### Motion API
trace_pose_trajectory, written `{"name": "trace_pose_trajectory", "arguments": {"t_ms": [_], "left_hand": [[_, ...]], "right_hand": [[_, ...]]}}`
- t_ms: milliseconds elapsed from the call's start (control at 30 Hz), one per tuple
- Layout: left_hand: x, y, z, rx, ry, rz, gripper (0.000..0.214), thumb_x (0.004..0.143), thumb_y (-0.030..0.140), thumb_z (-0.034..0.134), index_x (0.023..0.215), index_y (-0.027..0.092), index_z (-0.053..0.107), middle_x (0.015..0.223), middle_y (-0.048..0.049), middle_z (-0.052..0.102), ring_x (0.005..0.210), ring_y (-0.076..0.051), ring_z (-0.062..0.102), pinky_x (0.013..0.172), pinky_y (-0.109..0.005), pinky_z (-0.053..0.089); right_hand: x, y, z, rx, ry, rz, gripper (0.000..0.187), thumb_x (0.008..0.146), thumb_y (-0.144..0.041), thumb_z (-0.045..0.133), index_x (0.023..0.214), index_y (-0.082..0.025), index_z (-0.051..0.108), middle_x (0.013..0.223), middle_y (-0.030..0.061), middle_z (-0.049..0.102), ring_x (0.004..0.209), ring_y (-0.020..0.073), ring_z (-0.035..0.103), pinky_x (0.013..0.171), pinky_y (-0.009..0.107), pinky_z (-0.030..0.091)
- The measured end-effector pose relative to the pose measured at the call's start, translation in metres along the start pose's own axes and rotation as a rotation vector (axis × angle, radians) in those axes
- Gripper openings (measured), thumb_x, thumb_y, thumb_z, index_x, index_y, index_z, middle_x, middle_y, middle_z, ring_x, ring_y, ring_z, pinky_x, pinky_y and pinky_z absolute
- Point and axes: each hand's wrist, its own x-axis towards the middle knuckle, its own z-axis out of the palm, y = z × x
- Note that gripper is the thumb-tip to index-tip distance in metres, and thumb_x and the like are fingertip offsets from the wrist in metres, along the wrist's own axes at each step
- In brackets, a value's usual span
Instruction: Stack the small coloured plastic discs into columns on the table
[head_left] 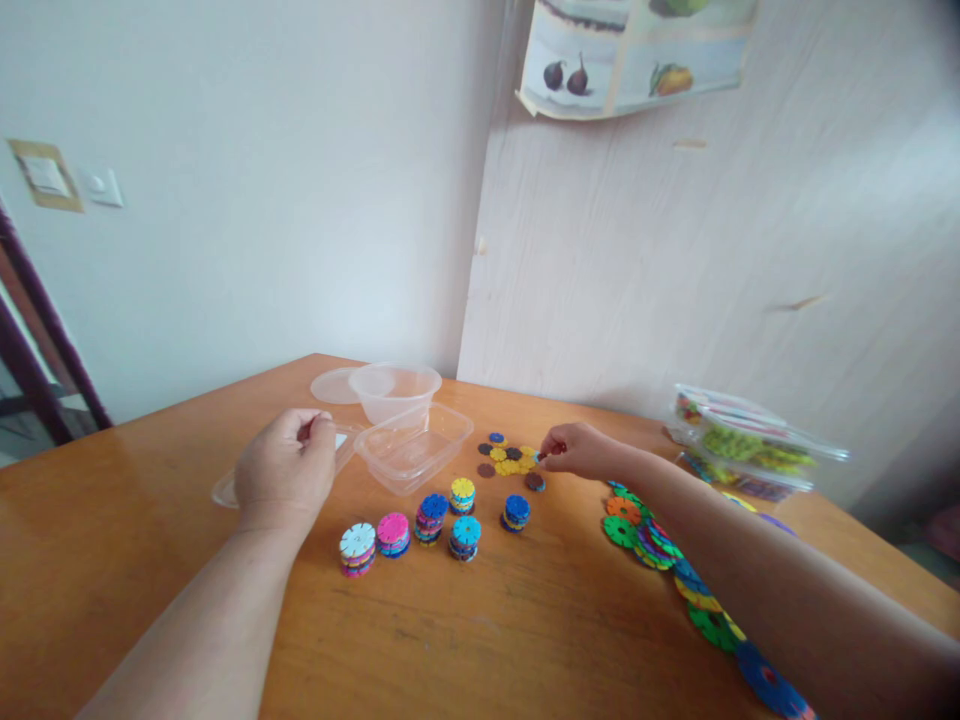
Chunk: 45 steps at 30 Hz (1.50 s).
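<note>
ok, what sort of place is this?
Probably a room in a home, though a small playroom or classroom is possible: a wooden table with stacks of colourful slotted discs, a fruit picture hanging above it, and a pale, plain wall.

Left fingers [320, 436] curled, right fingers [553, 441] pinched

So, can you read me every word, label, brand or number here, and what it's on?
There is no text I can read.
White patch beside the left hand: partly hidden, nothing legible.
Clear boxes at right: any print is too blurred.
White disc atop a stack: any marking is too small.
</note>
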Motion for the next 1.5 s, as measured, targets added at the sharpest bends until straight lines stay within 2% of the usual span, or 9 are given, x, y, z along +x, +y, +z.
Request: {"name": "trace_pose_trajectory", "arguments": {"t_ms": [200,400,533,867,1100,1200,1333,1500], "left_hand": [[0.0,-0.002,0.002,-0.019,0.001,0.014,0.03,0.087,0.046,0.047,0.089,0.025,0.069,0.083,-0.004,0.071,0.077,-0.023,0.062,0.064,-0.031,0.04],[0.0,-0.001,0.001,0.001,0.011,0.019,0.031,0.087,0.046,0.047,0.088,0.024,0.069,0.081,-0.0039,0.07,0.075,-0.023,0.061,0.064,-0.031,0.04],[0.001,-0.002,0.002,-0.005,-0.002,0.017,0.032,0.087,0.046,0.047,0.09,0.024,0.07,0.083,-0.0043,0.071,0.073,-0.022,0.061,0.063,-0.031,0.039],[0.002,-0.004,0.004,-0.022,-0.006,0.021,0.031,0.086,0.046,0.047,0.091,0.024,0.069,0.083,-0.0042,0.071,0.076,-0.023,0.062,0.064,-0.032,0.04],[0.001,-0.002,0.002,-0.02,-0.001,0.014,0.031,0.086,0.046,0.048,0.09,0.025,0.07,0.081,-0.0034,0.07,0.073,-0.022,0.06,0.063,-0.031,0.039],[0.0,0.0,0.001,-0.02,-0.002,0.004,0.031,0.086,0.045,0.047,0.09,0.024,0.07,0.08,-0.0036,0.07,0.075,-0.023,0.061,0.063,-0.031,0.04],[-0.001,0.002,-0.001,-0.006,-0.007,0.002,0.031,0.087,0.045,0.047,0.09,0.024,0.07,0.081,-0.0038,0.07,0.077,-0.023,0.061,0.065,-0.032,0.04],[0.0,0.001,0.0,-0.002,-0.005,0.005,0.033,0.087,0.046,0.046,0.091,0.024,0.07,0.083,-0.0041,0.07,0.08,-0.024,0.062,0.065,-0.032,0.04]], "right_hand": [[-0.017,-0.023,0.0,0.012,-0.05,-0.121,0.024,0.075,-0.037,0.073,0.09,-0.018,0.074,0.085,0.003,0.07,0.076,0.0166,0.062,0.062,0.025,0.043],[-0.017,-0.024,0.004,-0.092,-0.063,-0.206,0.045,0.073,-0.039,0.074,0.115,-0.022,0.069,0.103,0.0062,0.068,0.084,0.0193,0.062,0.071,0.028,0.045],[-0.018,-0.026,0.005,-0.137,-0.085,-0.233,0.039,0.074,-0.033,0.071,0.112,-0.025,0.07,0.104,0.0059,0.067,0.084,0.0195,0.062,0.072,0.029,0.045],[-0.018,-0.027,0.004,-0.11,-0.116,-0.205,0.029,0.073,-0.028,0.069,0.101,-0.023,0.069,0.103,0.0057,0.067,0.085,0.0196,0.062,0.068,0.027,0.044],[-0.019,-0.026,0.004,-0.095,-0.118,-0.205,0.034,0.072,-0.033,0.072,0.104,-0.021,0.069,0.104,0.0062,0.067,0.087,0.0198,0.062,0.071,0.027,0.045],[-0.014,-0.022,0.0,-0.054,-0.067,-0.195,0.036,0.073,-0.033,0.072,0.106,-0.019,0.069,0.104,0.0065,0.068,0.085,0.0189,0.061,0.07,0.027,0.046],[0.0,-0.014,-0.002,-0.046,0.047,-0.086,0.029,0.077,-0.025,0.065,0.104,-0.016,0.071,0.096,0.0067,0.07,0.08,0.0173,0.062,0.065,0.025,0.044],[0.02,-0.012,0.004,-0.095,0.049,-0.084,0.034,0.077,-0.023,0.065,0.108,-0.014,0.074,0.102,0.0094,0.072,0.084,0.0187,0.064,0.07,0.026,0.046]]}}
